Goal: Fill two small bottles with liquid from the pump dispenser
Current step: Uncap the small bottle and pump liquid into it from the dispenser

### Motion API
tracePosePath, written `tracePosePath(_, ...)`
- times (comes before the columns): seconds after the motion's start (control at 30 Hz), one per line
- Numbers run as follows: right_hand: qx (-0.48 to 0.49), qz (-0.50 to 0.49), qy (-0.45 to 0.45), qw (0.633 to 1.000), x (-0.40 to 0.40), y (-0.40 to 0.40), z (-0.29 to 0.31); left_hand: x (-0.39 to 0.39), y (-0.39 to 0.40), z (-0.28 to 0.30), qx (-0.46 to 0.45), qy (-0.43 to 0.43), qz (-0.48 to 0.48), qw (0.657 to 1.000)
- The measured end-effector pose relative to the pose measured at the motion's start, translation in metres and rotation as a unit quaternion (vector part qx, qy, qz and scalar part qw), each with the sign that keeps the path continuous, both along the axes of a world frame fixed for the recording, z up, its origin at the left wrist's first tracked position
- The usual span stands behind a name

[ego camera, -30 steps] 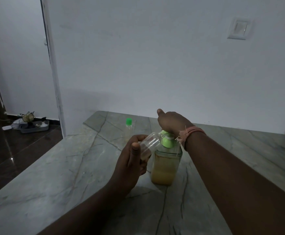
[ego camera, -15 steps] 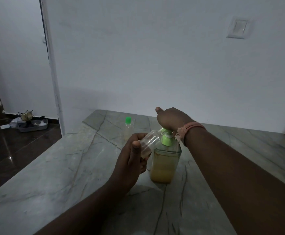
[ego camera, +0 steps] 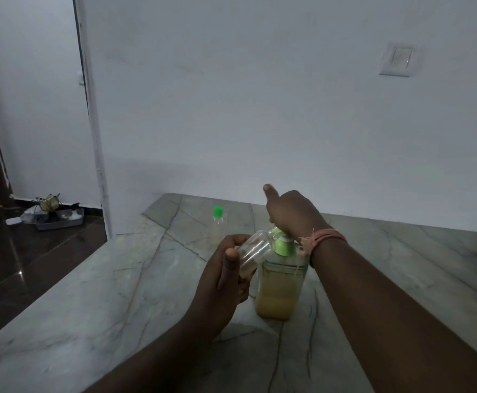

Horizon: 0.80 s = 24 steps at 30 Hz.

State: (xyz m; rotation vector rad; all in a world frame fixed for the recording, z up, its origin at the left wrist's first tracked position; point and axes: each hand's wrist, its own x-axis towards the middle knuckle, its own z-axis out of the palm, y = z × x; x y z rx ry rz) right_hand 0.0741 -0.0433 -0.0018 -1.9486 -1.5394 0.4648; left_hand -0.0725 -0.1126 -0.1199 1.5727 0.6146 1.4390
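Note:
A pump dispenser (ego camera: 278, 290) with yellow liquid and a light green pump top stands on the marble table (ego camera: 95, 302). My right hand (ego camera: 291, 211) lies on the pump head, thumb stretched out. My left hand (ego camera: 226, 276) grips a small clear bottle (ego camera: 252, 249), tilted, with its mouth at the spout. The bottle looks almost empty. A second small bottle (ego camera: 217, 226) with a green cap stands upright farther back on the table, with pale liquid in it.
A white wall with a light switch (ego camera: 397, 62) rises right behind the table. To the left the table edge drops to a dark floor, where a grey tray (ego camera: 58, 219) with small items stands by the wall.
My right hand and the pump head have risen slightly. The left hand keeps the small bottle at the spout.

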Motion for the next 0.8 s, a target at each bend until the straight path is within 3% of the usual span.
tracePosePath(0.27,-0.067,0.020,-0.035,0.997,-0.004,-0.002,0.006,0.000,-0.002,-0.001,0.005,0.001,-0.003,1.000)
tracePosePath(0.47,-0.019,0.008,-0.020,1.000,0.002,0.008,-0.006,-0.001,0.002,-0.003,0.010,0.000,-0.011,1.000)
tracePosePath(0.67,-0.035,0.011,-0.061,0.997,0.000,0.003,0.002,-0.001,0.001,-0.002,0.008,-0.005,-0.014,1.000)
tracePosePath(0.8,-0.008,-0.002,-0.023,1.000,0.003,0.010,-0.006,-0.001,0.003,-0.004,0.009,-0.005,-0.016,1.000)
